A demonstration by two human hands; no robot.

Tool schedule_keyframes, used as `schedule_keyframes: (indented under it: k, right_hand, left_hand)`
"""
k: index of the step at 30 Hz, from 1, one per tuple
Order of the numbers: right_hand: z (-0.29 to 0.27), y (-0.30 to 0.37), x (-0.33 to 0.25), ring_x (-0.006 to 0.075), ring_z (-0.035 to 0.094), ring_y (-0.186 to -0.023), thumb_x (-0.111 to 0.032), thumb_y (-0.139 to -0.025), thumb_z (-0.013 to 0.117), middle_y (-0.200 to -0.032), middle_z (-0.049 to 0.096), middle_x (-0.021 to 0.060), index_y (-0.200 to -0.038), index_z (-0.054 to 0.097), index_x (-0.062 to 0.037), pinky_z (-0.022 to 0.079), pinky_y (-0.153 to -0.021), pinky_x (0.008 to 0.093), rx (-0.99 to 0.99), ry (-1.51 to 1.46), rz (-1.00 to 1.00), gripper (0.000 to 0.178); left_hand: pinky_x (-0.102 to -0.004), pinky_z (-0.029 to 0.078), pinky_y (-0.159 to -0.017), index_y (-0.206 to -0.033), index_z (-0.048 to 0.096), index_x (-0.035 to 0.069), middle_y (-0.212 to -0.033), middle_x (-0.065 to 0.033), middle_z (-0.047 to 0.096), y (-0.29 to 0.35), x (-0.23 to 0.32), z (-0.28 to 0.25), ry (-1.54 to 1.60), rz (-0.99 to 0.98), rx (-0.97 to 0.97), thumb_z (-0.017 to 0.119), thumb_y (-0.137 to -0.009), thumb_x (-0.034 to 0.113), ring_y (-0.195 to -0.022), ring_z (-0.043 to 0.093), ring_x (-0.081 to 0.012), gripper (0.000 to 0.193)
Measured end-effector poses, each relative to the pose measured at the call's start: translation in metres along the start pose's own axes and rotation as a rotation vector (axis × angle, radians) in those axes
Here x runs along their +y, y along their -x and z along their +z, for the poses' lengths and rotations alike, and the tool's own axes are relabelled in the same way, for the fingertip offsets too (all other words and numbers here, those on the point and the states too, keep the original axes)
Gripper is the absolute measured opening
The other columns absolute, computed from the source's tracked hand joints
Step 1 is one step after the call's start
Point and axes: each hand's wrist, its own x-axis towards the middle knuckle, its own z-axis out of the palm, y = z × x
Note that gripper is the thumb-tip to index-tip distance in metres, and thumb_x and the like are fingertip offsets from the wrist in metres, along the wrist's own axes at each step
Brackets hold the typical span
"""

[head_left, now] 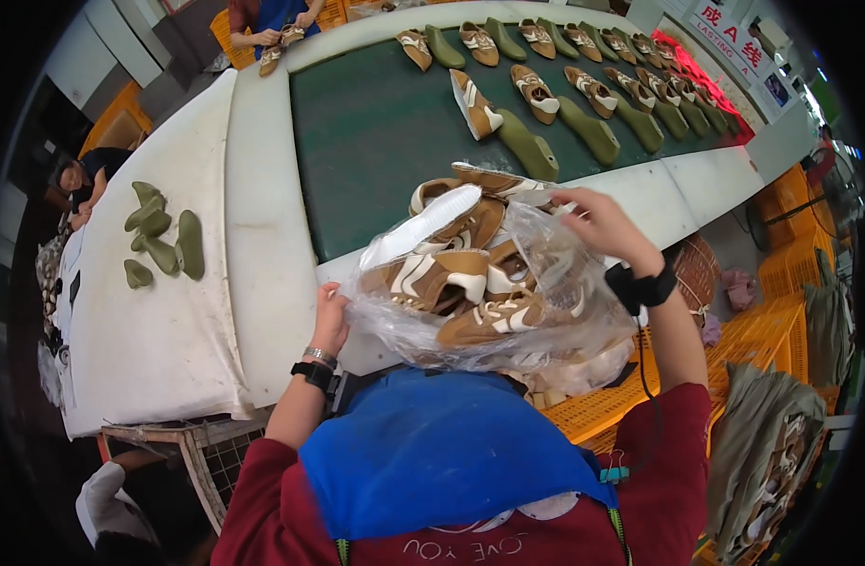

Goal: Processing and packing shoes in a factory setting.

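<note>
Left hand [330,316] and right hand [597,219] are standing apart, each pinching an edge of the clear crinkled plastic bag [545,259], holding it open and level so the brown-and-white leather shoe uppers [470,283] stay put, apparently above the near white table edge [262,283].
</note>
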Motion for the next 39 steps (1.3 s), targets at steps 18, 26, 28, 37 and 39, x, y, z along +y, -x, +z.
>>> schedule_keyframes:
  k: [18,26,28,37,39]
  right_hand:
    - [0.114,-0.091,-0.180,0.0279,0.062,-0.062,-0.021,-0.076,0.063,-0.071,0.062,0.0135,-0.101,0.055,-0.0082,0.048,-0.061,0.0332,0.249,0.036,-0.113,0.029]
    - [0.119,-0.133,-0.232,0.0099,0.056,-0.071,-0.016,-0.082,0.062,-0.080,0.060,0.0062,-0.126,0.041,-0.0084,0.045,-0.065,0.0246,0.273,-0.517,-0.173,0.049]
    - [0.123,-0.134,-0.227,0.0095,0.055,-0.075,-0.014,-0.082,0.061,-0.086,0.059,0.0045,-0.130,0.038,-0.0074,0.045,-0.070,0.0220,0.158,-0.839,-0.039,0.054]
    - [0.186,-0.118,-0.248,0.0203,0.054,-0.088,-0.015,-0.071,0.069,-0.103,0.050,0.0105,-0.131,0.038,-0.0102,0.046,-0.075,0.0290,0.067,-0.313,-0.187,0.068]
    - [0.194,-0.117,-0.260,0.0275,0.055,-0.088,-0.014,-0.067,0.070,-0.102,0.049,0.0142,-0.131,0.038,-0.0126,0.047,-0.076,0.0328,0.147,-0.220,-0.292,0.072]
  left_hand:
    - [-0.0411,0.026,-0.104,-0.136,0.021,0.001,-0.136,-0.0236,0.029,0.013,0.138,0.012,-0.864,0.935,-0.247,0.073,-0.068,0.029,-0.127,0.029,-0.0361,0.090]
    - [-0.0373,0.031,-0.102,-0.139,0.013,0.000,-0.134,-0.0194,0.035,0.011,0.197,0.027,-0.372,0.527,-0.609,0.073,-0.068,0.029,-0.123,0.038,-0.0306,0.097]
    - [-0.0408,0.040,-0.096,-0.137,0.018,0.000,-0.128,-0.0195,0.042,0.003,0.190,0.009,0.057,0.303,-0.737,0.065,-0.075,0.027,-0.114,0.048,-0.0296,0.083]
    - [-0.0513,0.044,-0.091,-0.135,0.028,0.003,-0.125,-0.0246,0.043,0.009,0.163,-0.026,0.771,-0.186,-0.942,0.050,-0.084,0.042,-0.108,0.051,-0.0397,0.068]
    - [-0.0464,0.044,-0.093,-0.134,0.030,0.003,-0.125,-0.0226,0.045,0.007,0.153,-0.034,0.780,-0.187,-0.961,0.050,-0.086,0.040,-0.111,0.050,-0.0356,0.064]
